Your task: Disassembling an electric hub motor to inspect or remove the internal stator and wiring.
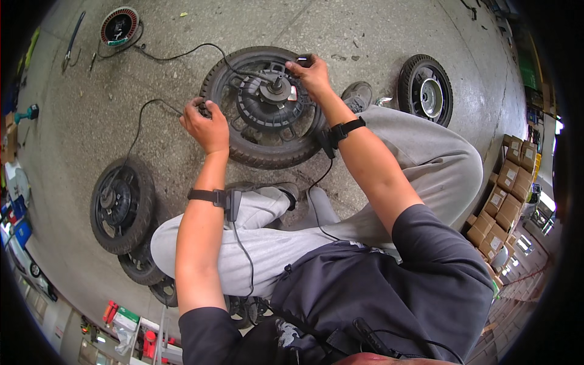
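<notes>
A hub-motor wheel (267, 143) with a black tyre lies flat on the floor before me, its axle pointing up. A black cable (201, 46) runs from its hub to the far left. My left hand (208, 126) is closed at the wheel's left edge, fingers curled round something dark that I cannot make out. A second cable (141, 115) reaches that hand from a smaller motor wheel (121, 207); whether it is gripped is hidden. Over the wheel's far right rim, my right hand (311, 74) pinches a small dark piece with a bright tip.
A motor stator (119, 27) lies far left, near a hooked tool (74, 39). Another wheel (424, 91) is at the right, beyond my shoe (357, 96). Cardboard boxes (502, 201) are stacked at the right edge; a teal power drill (27, 114) is at the left.
</notes>
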The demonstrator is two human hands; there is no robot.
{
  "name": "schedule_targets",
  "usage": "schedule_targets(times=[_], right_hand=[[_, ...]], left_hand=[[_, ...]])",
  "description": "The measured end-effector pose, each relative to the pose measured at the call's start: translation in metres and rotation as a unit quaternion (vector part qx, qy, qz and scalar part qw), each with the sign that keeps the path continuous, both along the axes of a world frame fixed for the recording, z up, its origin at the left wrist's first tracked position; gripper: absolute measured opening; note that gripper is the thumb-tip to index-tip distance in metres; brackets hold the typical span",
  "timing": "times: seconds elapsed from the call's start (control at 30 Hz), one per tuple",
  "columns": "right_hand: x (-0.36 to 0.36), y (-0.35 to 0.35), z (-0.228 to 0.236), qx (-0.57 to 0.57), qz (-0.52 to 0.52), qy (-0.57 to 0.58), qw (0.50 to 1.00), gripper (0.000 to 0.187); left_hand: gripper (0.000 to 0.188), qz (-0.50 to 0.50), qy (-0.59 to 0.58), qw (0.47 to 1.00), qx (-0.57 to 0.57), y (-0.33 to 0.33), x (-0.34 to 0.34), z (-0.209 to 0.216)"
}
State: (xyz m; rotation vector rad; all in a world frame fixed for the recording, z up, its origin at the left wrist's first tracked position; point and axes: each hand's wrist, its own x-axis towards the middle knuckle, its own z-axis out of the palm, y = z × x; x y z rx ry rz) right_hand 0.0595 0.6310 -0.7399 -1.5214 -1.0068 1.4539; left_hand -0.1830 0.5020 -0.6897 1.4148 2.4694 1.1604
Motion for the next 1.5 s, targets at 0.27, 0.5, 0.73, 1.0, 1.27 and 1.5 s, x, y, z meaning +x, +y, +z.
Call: schedule_targets(times=[0.27,0.5,0.73,1.0,1.27,1.5], right_hand=[[0.0,-0.006,-0.034,0.045,-0.038,-0.024,0.998,0.027],[0.004,-0.008,-0.025,0.101,0.095,-0.187,0.973,0.022],[-0.009,-0.003,0.048,0.148,-0.055,-0.18,0.971,0.03],[-0.121,-0.063,0.108,0.139,0.227,-0.075,0.961,0.016],[-0.1,-0.068,0.087,0.007,0.066,0.063,0.996,0.016],[-0.068,-0.075,0.079,0.135,0.183,-0.204,0.952,0.026]], left_hand=[[0.02,0.004,0.006,1.0,0.001,0.001,0.001,0.002],[0.02,-0.029,0.039,0.999,-0.015,0.001,0.001,0.008],[0.02,-0.131,0.062,0.989,0.036,-0.001,0.013,0.014],[0.026,-0.139,0.005,0.989,0.057,-0.012,0.009,0.019],[0.003,-0.168,0.049,0.983,0.055,-0.008,0.01,0.01],[0.017,-0.102,-0.005,0.995,0.011,-0.006,0.009,0.011]])
